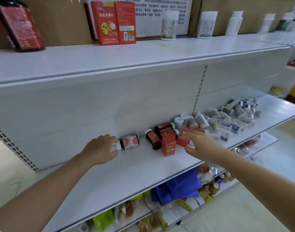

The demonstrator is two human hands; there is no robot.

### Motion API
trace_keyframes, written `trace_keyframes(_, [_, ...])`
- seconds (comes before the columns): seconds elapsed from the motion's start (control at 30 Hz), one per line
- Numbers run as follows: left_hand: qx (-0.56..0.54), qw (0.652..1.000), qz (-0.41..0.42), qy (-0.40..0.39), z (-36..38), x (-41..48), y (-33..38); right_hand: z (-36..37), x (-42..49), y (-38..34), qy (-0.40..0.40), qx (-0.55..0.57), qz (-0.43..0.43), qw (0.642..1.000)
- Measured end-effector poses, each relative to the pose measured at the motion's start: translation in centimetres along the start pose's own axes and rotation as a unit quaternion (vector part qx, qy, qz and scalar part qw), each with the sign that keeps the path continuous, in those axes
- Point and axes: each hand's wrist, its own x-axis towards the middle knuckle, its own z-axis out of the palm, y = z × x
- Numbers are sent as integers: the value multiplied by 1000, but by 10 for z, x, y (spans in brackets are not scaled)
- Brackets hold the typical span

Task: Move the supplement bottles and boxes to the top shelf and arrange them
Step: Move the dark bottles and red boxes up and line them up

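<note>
Bright even indoor light, soft faint shadows, overall slight blur, wide-angle bowing of shelf edges

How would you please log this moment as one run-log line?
left hand: grips lying bottle | right hand: holds tilted red box | both on middle shelf | top shelf: partly stocked

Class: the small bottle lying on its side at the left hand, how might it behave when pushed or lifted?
Lying on its round side on the smooth shelf, the bottle would probably roll if nudged. It looks small and rigid, so likely light. The left hand grips only its cap, so it may swing when lifted.
</note>
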Motion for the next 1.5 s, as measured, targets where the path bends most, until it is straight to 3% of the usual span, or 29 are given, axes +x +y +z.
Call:
trace_keyframes(0.17, [-76, 991, -104, -28, 52, 73, -9, 54, 79, 40, -66, 2, -13, 998])
trace_keyframes(0.33, [-238, 953, -179, -46, 102, 130, -1, 94, 140, 61, -98, -37, -68, 992])
trace_keyframes(0.43, [-181, 964, -192, -48, 121, 150, 0, 111, 158, 73, -96, -64, -91, 989])
trace_keyframes(0.53, [-108, 968, -223, -33, 130, 155, 5, 118, 165, 85, -109, 9, -85, 990])
trace_keyframes(0.67, [-241, 947, -214, 13, 130, 136, 24, 110, 156, 87, -107, 178, -37, 977])
trace_keyframes(0.73, [-299, 928, -212, 65, 118, 113, 32, 95, 145, 80, -80, 306, -8, 949])
trace_keyframes(0.87, [-405, 873, -207, 175, 70, 54, 41, 45, 100, 49, -17, 532, -14, 847])
trace_keyframes(1.0, [-558, 765, -165, 276, 1, -26, 53, -10, 43, 4, 18, 624, -52, 779])
trace_keyframes(1.07, [-603, 731, -106, 301, -34, -67, 61, -37, 16, -19, 31, 660, -84, 746])
trace_keyframes(1.3, [-585, 733, 50, 345, -171, -179, 73, -142, -51, -96, 120, 709, -183, 670])
trace_keyframes(1.5, [-520, 752, 117, 388, -263, -195, 75, -233, -29, -131, 171, 707, -252, 639])
